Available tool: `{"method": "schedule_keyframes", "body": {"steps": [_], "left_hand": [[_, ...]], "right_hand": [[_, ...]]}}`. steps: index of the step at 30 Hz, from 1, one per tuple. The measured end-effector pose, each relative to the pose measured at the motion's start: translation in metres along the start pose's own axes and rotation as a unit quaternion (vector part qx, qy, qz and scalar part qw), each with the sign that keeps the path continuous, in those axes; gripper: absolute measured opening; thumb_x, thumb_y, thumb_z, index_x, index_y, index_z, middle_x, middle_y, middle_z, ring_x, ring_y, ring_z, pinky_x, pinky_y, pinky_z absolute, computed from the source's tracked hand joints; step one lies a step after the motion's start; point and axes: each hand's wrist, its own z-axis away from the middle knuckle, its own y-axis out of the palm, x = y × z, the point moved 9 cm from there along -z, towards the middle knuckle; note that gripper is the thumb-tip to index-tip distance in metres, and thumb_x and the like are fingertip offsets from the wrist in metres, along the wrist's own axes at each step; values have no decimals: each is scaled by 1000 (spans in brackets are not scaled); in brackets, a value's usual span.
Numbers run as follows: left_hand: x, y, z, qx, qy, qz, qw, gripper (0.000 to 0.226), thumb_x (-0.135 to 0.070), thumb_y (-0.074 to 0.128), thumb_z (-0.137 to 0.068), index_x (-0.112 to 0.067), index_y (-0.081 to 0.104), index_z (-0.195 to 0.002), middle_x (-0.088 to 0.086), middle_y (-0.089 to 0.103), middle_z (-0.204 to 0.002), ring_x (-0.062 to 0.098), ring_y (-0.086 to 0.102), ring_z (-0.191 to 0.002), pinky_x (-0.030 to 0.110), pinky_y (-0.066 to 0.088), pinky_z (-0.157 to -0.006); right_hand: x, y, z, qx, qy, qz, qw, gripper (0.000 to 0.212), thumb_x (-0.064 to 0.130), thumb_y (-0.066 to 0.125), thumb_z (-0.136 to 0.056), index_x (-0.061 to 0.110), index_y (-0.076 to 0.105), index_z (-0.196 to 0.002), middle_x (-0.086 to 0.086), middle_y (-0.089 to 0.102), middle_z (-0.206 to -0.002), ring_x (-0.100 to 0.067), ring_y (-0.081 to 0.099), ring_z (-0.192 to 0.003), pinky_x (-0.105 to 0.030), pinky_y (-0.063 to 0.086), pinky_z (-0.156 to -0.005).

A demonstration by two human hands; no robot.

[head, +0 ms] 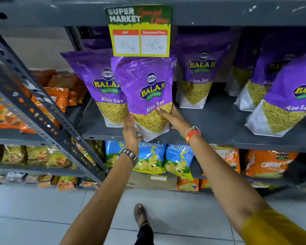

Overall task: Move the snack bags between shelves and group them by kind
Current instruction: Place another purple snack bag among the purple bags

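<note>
A purple Aloo Sev bag (pixel 145 85) stands upright at the front edge of the grey upper shelf (pixel 210 124). My left hand (pixel 130 133) grips its lower left corner and my right hand (pixel 173 118) holds its lower right side. Just behind and left of it stands a second purple Aloo Sev bag (pixel 97 80). Another one (pixel 198 71) stands further back to the right, and several more (pixel 290 96) fill the shelf's right end.
A yellow price card (pixel 140 32) hangs from the shelf above, right over the held bag. Blue Crunchex bags (pixel 177 161) and orange snack bags (pixel 268 163) sit on the lower shelf. Orange bags (pixel 58 96) fill the left rack behind a slotted grey post (pixel 42 110).
</note>
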Motion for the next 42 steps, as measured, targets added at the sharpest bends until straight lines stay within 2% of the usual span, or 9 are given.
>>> {"method": "schedule_keyframes", "body": {"steps": [4, 7, 10, 16, 20, 24, 31, 36, 42], "left_hand": [[3, 11, -1, 20, 16, -6, 1000, 60, -57, 48, -78, -25, 47, -129, 7, 51, -138, 31, 49, -123, 53, 47, -93], [-5, 34, 0, 31, 51, -12, 998, 40, -46, 42, -91, -24, 51, -123, 7, 56, -133, 28, 54, -120, 46, 47, -94], [-16, 70, 5, 76, 95, -52, 991, 21, -45, 40, -92, -35, 58, -97, 3, 61, -121, 29, 57, -117, 54, 45, -100], [-1, 126, 9, 148, 64, -75, 984, 38, -38, 38, -95, -12, 51, -119, 12, 59, -125, 32, 57, -116, 45, 49, -91], [16, 139, 9, 168, 55, -104, 979, 25, -39, 39, -94, -21, 54, -102, 5, 60, -114, 31, 56, -117, 49, 47, -97], [26, 142, 0, 166, 85, -178, 966, 27, -63, 39, -78, -47, 60, -83, -6, 61, -114, 22, 57, -115, 54, 43, -101], [33, 155, 1, 195, 70, -183, 961, 41, -73, 36, -69, -47, 54, -95, -3, 57, -128, 21, 55, -119, 53, 42, -103], [27, 165, 7, 193, 70, -188, 961, 39, -65, 33, -79, -42, 48, -106, -1, 55, -129, 22, 52, -122, 54, 41, -104], [25, 171, 8, 200, 67, -189, 959, 27, -51, 31, -92, -36, 46, -110, 1, 54, -129, 24, 51, -123, 55, 39, -106]], "right_hand": [[2, -9, 6, -30, -28, 2, 999, 53, 53, 70, -75, 41, 51, -123, 12, 65, -121, -6, 60, -109, -40, 47, -99], [0, -34, 10, -90, -49, -11, 995, 64, 67, 73, -61, 44, 54, -118, 11, 69, -118, -14, 61, -114, -47, 44, -105], [4, -64, 21, -158, -57, -21, 986, 55, 64, 73, -63, 48, 56, -112, 14, 70, -114, -14, 61, -113, -47, 44, -106], [-8, -113, 38, -255, -66, -48, 964, 52, 54, 74, -70, 36, 57, -115, 12, 71, -110, -12, 64, -107, -47, 48, -101], [-28, -126, 47, -296, -56, -54, 952, 46, 47, 74, -74, 30, 57, -113, 9, 70, -107, -10, 64, -102, -45, 48, -100], [-40, -129, 50, -308, -51, -63, 948, 48, 41, 73, -77, 25, 55, -119, 4, 69, -112, -13, 64, -102, -39, 50, -98], [-41, -140, 46, -303, -51, -77, 948, 45, 39, 74, -78, 26, 56, -117, 6, 68, -107, -5, 63, -97, -29, 50, -89], [-41, -148, 36, -280, -49, -88, 955, 48, 39, 73, -78, 25, 54, -120, 2, 68, -115, -12, 64, -105, -37, 53, -94], [-40, -151, 36, -284, -60, -93, 953, 46, 36, 71, -80, 25, 51, -120, 3, 66, -113, -10, 63, -101, -25, 52, -84]]}}
